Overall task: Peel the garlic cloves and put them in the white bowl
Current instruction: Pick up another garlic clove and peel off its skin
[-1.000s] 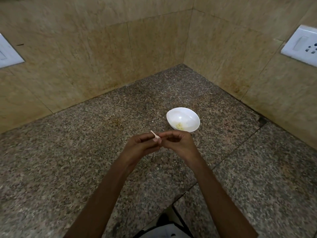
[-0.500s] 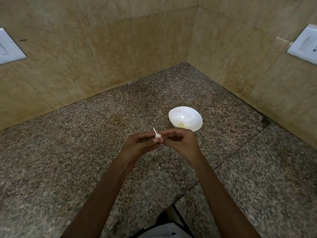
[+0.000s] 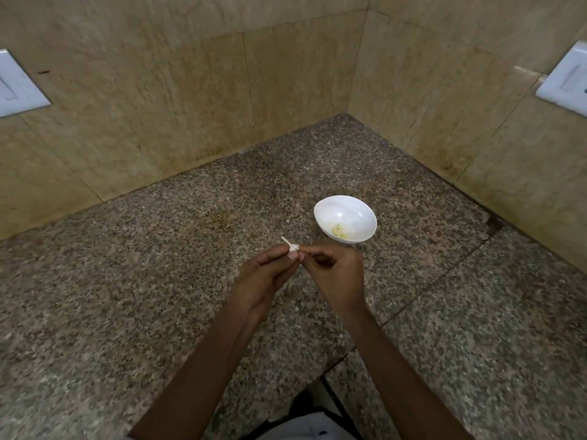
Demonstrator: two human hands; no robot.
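Garlic clove (image 3: 293, 248): small, white, held in the air over the counter (image 3: 158, 281), on the near side of the bowl (image 3: 349, 207) and to its left. Long axis: lower right to upper left in the view. The thin stalk end points up-left, away from the person; the fat end is hidden between the fingertips.

Left hand (image 3: 263, 277): fingers curled, thumb and forefinger pinching the clove.

Right hand (image 3: 336, 274): fingers curled, tips nipping the clove from the right.

Bowl: white, upright on the counter beyond the right hand, apart from it; pale yellowish bits (image 3: 338, 230) at the bottom.

Change from half a second ago: same two-handed pinch, stalk pointing the same way, hands and bowl barely shifted.
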